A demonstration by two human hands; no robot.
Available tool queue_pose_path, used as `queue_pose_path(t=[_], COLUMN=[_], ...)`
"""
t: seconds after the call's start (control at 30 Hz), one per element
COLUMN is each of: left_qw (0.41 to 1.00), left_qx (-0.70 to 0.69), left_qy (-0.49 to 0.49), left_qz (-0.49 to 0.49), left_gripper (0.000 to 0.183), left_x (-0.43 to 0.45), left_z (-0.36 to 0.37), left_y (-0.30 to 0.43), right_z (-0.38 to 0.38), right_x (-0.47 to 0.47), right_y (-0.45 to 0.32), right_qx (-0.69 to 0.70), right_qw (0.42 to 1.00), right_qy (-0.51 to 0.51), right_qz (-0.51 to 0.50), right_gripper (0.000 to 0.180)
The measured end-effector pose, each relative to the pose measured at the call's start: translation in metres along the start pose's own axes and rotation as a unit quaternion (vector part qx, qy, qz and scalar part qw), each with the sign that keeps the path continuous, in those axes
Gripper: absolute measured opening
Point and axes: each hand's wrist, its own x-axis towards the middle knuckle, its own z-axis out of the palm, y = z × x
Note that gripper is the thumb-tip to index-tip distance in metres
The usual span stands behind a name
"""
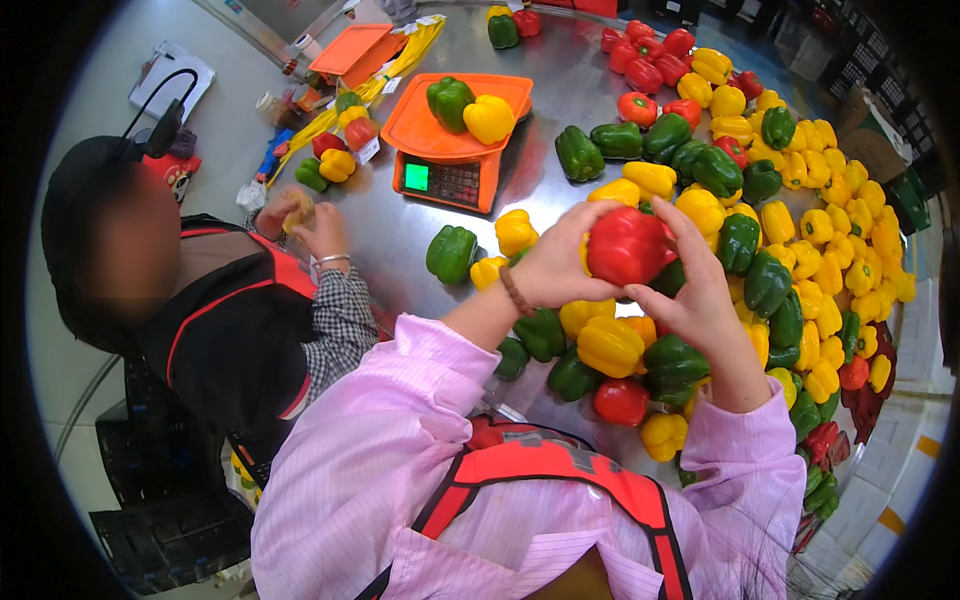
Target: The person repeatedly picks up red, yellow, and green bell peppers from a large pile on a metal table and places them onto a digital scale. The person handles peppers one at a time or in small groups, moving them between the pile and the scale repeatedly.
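A glossy red bell pepper (628, 246) is held up between my two hands, above the peppers on the metal table. My left hand (559, 259) wraps its left side, with a sliver of a yellow pepper showing beside the fingers. On the other side, my right hand (694, 289) has its thumb and fingertips at the pepper's edge, its palm apart from it. Below my hands lie a yellow bell pepper (610, 346), a green bell pepper (676, 367) and another red bell pepper (621, 401).
An orange digital scale (450, 169) carries one green and one yellow pepper. Yellow peppers (817, 247) are heaped at right, red peppers (645, 56) behind. At left, a co-worker (247, 292) handles something near yellow ties (360, 94). Grouped peppers (337, 165) lie beyond those hands.
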Motion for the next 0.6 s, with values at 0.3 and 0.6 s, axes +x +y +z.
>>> queue_pose_path(t=[0.3, 0.6], left_qw=[0.969, 0.927], left_qx=[-0.165, -0.149], left_qy=[0.149, 0.329], left_qz=[-0.104, -0.096], left_gripper=[0.094, 0.054], left_x=[-0.018, -0.048], left_z=[-0.040, -0.112], left_y=[-0.054, -0.102], right_z=[-0.027, -0.089], right_x=[-0.058, -0.189], right_y=[0.012, 0.021], right_qx=[0.044, 0.024], right_qw=[0.982, 0.899], right_qy=[0.090, 0.324], right_qz=[0.159, 0.293], right_gripper=[0.082, 0.053])
